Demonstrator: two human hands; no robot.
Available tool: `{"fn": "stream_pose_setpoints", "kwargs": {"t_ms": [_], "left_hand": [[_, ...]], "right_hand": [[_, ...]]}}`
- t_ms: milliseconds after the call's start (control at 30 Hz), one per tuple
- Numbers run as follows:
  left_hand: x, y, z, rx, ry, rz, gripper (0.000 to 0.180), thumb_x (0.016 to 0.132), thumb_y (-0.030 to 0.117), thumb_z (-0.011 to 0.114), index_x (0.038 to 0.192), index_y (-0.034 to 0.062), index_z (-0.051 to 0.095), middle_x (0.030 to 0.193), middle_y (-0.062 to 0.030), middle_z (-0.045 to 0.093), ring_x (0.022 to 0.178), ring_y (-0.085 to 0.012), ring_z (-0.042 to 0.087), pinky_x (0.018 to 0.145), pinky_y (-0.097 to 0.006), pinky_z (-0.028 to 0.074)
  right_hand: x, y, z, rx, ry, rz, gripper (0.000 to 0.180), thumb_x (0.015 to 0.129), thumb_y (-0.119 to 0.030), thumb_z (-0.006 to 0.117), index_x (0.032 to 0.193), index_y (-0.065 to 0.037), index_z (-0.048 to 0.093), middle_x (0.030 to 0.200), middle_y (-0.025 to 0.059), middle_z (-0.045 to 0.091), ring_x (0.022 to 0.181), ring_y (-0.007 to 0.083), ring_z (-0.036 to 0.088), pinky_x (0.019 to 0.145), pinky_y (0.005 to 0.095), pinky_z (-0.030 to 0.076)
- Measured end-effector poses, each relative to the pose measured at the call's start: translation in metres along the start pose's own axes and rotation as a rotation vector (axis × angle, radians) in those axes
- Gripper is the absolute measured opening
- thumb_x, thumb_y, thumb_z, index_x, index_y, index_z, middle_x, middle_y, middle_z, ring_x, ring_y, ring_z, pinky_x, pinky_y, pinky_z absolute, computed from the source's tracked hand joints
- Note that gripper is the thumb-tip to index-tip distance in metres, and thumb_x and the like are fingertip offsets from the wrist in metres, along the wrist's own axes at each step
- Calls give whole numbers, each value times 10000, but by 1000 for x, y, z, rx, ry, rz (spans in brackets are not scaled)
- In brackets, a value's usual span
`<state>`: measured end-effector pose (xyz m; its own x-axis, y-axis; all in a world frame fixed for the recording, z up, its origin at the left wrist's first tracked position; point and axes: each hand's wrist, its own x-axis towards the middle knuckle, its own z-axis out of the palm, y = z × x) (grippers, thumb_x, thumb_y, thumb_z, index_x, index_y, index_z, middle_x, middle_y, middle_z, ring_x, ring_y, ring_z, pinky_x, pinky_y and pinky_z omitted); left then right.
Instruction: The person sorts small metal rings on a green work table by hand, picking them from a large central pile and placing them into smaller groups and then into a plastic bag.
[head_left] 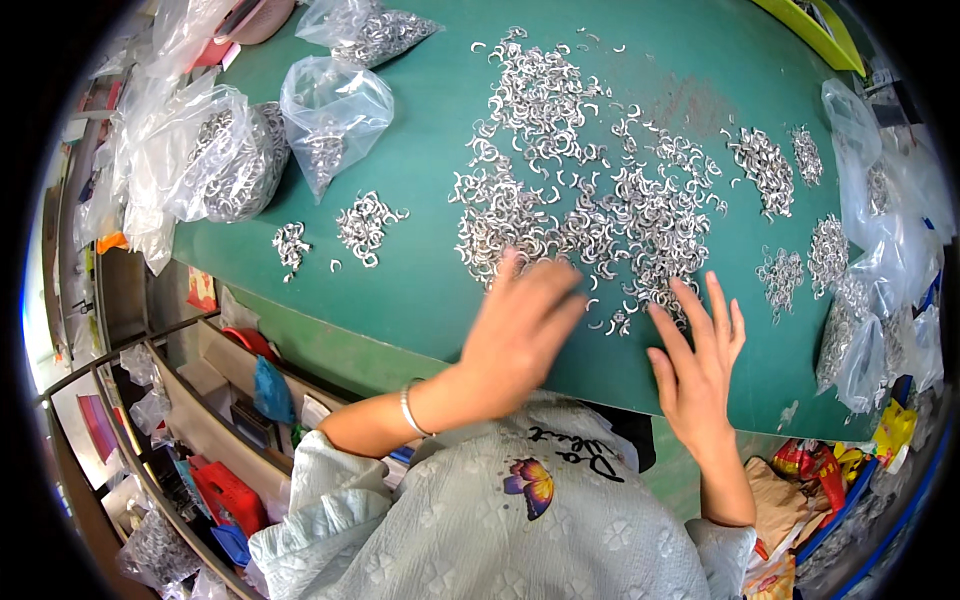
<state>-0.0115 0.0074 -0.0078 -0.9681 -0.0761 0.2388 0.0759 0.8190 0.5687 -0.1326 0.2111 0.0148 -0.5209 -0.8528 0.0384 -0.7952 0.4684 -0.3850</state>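
Observation:
Many small silvery C-shaped metal pieces (520, 205) lie loose in a broad heap on a green tabletop (410, 290). My left hand (525, 325), with a bangle on its wrist, is at the heap's near left edge. Its fingers are bent and blurred, and their tips are partly hidden, so I cannot make out whether they pinch a piece. My right hand (700, 370) rests at the near right edge of the heap, fingers spread and nothing held in them. Its fingertips reach the nearest pieces of the right-hand pile (660, 225).
Two small piles (365, 228) sit left of the heap; several more (762, 170) lie right. Clear bags of pieces (235, 160) stand at the left and right (880, 290). A yellow-green tray (815, 35) is far right. Open drawers (240, 400) lie below the table's left edge.

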Motion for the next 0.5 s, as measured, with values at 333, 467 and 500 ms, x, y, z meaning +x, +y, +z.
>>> {"fn": "stream_pose_setpoints", "kwargs": {"t_ms": [333, 467, 500], "left_hand": [[-3, 7, 2, -51, 70, -70, 289, 737, 3, 700, 1022, 40, 670, 1167, -112, 566, 1105, -304, 556, 1095, -559, 258], [3, 27, 13, -13, 1, -34, 309, 750, 45, 723, 1054, 57, 662, 1160, -95, 568, 1067, -275, 557, 922, -451, 354], [4, 26, 18, 8, 15, -14, 361, 754, 73, 732, 1104, 73, 647, 1151, -83, 563, 1052, -256, 549, 853, -411, 341]], "right_hand": [[-24, 1, 1, 42, -35, 22, 455, 782, -234, 722, 1214, -114, 643, 1497, 80, 380, 1424, 405, 235, 1079, 650, 164], [-31, -12, 7, 17, -108, 46, 445, 793, -256, 711, 1211, -115, 647, 1474, 91, 416, 1417, 404, 259, 1086, 631, 166], [-34, -12, 6, 33, -99, 28, 390, 820, -251, 684, 1180, -100, 663, 1437, 114, 461, 1399, 403, 302, 1094, 605, 177]]}}
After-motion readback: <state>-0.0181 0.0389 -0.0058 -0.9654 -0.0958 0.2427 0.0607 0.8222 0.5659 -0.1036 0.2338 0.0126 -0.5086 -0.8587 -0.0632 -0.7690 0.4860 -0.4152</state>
